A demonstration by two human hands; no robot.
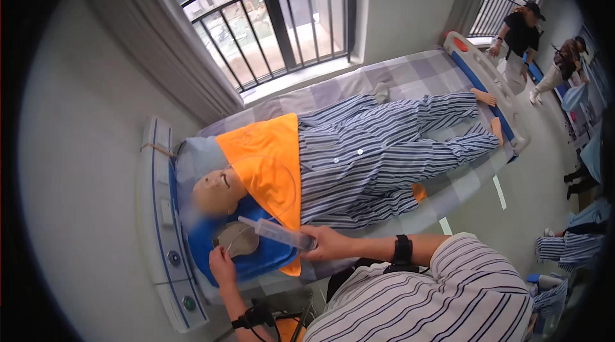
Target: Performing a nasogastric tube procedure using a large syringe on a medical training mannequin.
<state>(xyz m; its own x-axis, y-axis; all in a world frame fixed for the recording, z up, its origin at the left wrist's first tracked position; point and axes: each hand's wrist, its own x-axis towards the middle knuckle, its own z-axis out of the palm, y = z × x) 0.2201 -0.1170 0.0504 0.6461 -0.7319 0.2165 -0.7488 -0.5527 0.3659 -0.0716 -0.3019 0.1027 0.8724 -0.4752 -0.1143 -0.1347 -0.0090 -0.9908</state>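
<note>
My right hand (324,243) grips a large clear plastic syringe (281,234), its nozzle pointing left over the blue cloth. My left hand (221,262) pinches the end of a thin clear tube (292,173), which loops across the orange towel (269,149) near the face. A patient manikin (209,193) lies on its back in striped pyjamas (355,154), its mouth parted; where the tube meets the face is too fine to tell. Beside its head a shallow metal dish (245,241) rests on the blue cloth (266,260), close to my left fingers.
The hospital bed has a footboard (490,82) at upper right and a wall-like headboard unit (166,226) at left. A barred window (274,24) and curtain (144,34) lie beyond the bed. Two people (521,34) stand at far right; another striped-clothed figure (569,246) is partly visible.
</note>
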